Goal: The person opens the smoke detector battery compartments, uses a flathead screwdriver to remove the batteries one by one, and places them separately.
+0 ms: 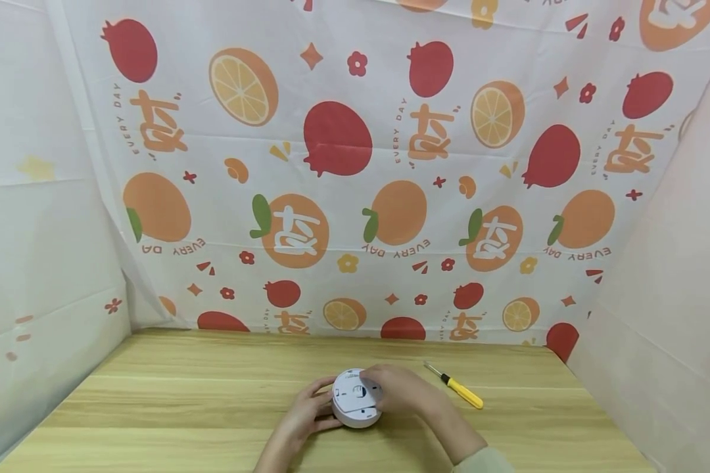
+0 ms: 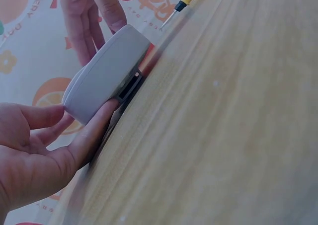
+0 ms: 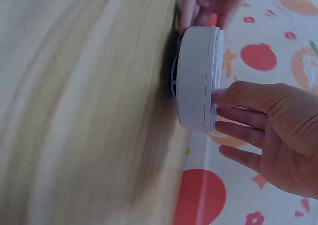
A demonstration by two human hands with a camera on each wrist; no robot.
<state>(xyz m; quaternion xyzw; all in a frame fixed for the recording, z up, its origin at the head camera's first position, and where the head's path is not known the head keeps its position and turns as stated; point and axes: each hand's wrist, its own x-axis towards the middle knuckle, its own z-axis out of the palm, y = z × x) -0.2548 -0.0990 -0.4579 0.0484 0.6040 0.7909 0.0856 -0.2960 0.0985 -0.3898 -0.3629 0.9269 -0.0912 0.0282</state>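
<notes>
The left hand [image 1: 310,410] is holding a white round device [image 1: 356,418], its fingers curling round the smooth, plastic-looking side wall. The device is facing upward, midway between the bench [image 1: 183,394]'s left and right edges; whether its base is touching the wood grain I can't tell. A flat panel [image 1: 346,401] is covering most of the disc's face — straight along one edge, with a small dark opening in it. The right hand [image 1: 399,389] is resting its fairly straight fingers against that face. Nearby, a screwdriver [image 1: 464,393] is lying right of the device — slim metal shaft pointing towards the bench's far edge, yellow handle towards its right edge.
</notes>
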